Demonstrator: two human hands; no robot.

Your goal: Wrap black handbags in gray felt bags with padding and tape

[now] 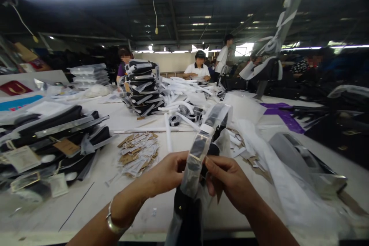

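Observation:
Between my two hands a black strap (pixel 187 211) with a gold-coloured rectangular buckle (pixel 199 147) stands upright, covered in clear plastic film. On its left side my left hand (pixel 170 173) pinches it just below the buckle; a bangle circles that wrist. The fingers of my right hand (pixel 227 177) are bent against the strap's right edge, near a small piece of brown card (pixel 219 192). My fingertips are partly hidden behind the strap. Left of my hands, a heap of brown and white hang tags (pixel 140 153) with strings lies on the table (pixel 121 219).
Black items (pixel 57 138) in plastic with tags are piled at left, with another tall stack (pixel 142 88) farther back. White tubes (pixel 184 92) and rolls lie beyond my hands. A grey tape dispenser (pixel 300 161) and plastic sheeting (pixel 276 173) are at right. People sit and stand behind.

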